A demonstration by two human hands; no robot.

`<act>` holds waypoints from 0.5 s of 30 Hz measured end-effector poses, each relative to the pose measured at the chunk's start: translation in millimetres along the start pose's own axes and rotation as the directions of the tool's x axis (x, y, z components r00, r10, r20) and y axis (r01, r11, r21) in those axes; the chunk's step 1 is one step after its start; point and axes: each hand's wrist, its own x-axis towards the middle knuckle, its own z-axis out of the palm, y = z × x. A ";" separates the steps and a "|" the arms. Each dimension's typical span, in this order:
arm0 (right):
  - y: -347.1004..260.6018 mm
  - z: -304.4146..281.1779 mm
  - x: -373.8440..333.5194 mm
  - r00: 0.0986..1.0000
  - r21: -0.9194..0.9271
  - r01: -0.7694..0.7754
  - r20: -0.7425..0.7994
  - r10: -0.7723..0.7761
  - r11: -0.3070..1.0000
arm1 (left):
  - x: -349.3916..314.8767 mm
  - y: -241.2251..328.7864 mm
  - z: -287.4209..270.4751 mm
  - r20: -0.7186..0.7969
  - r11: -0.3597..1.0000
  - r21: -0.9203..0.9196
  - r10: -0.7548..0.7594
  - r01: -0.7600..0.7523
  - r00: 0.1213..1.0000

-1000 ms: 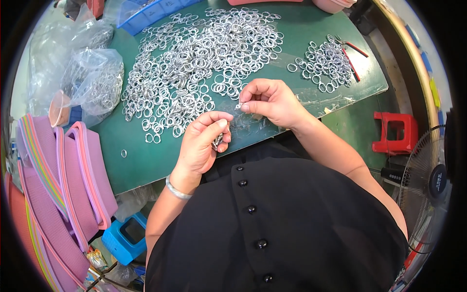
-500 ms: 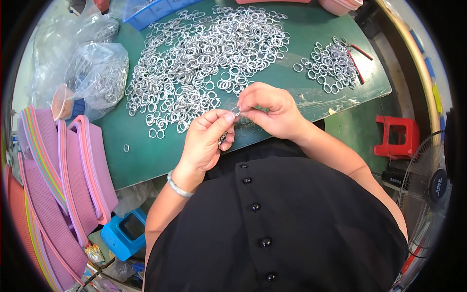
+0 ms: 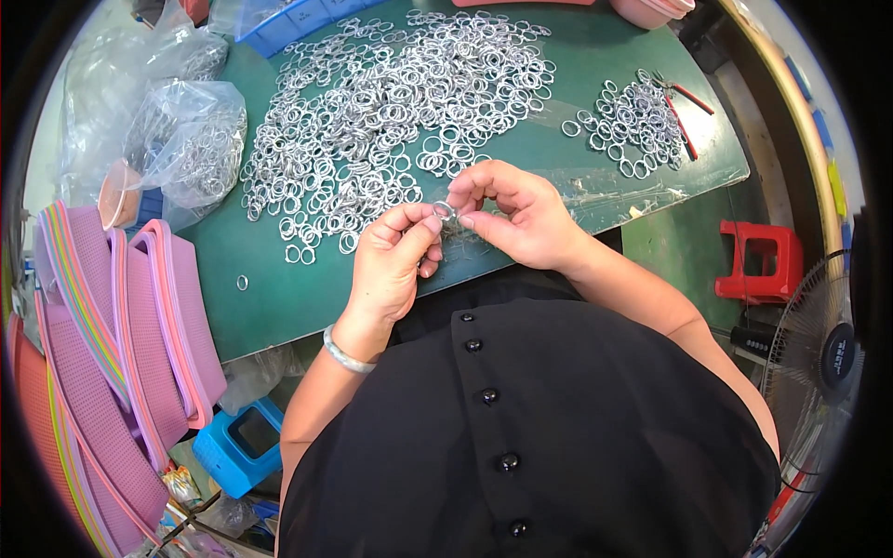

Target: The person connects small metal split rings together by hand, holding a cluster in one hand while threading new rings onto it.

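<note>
Above the table's near edge, my left hand (image 3: 395, 256) pinches a small silvery metal ring (image 3: 444, 210) between thumb and forefinger, its other fingers curled in. My right hand (image 3: 521, 214) meets the ring from the other side, its thumb and forefinger bent around the right edge. Where its fingertips touch the ring is too small to make out fully. Beyond both hands spreads a large heap of similar metal rings (image 3: 391, 102). A smaller heap of rings (image 3: 642, 121) lies to the right, beside pliers with red handles (image 3: 686, 121).
Clear plastic bags of rings (image 3: 200, 149) lie at the left, near stacked pink and purple baskets (image 3: 153, 325). One loose ring (image 3: 242, 283) sits on the green table (image 3: 251, 325). A blue bin (image 3: 312, 20) stands behind the heap; a red stool (image 3: 761, 260) and a fan (image 3: 819, 363) are at right.
The ring has turned to show its round face and moved slightly left. My right fingers have spread a little. Metal pieces under my left fingers no longer show.
</note>
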 end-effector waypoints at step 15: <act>4.4 -29.1 9.3 1.000 -0.825 0.005 0.010 0.006 0.566 | 4.5 5.1 -15.3 0.142 0.950 -0.304 -0.031 0.074 0.989</act>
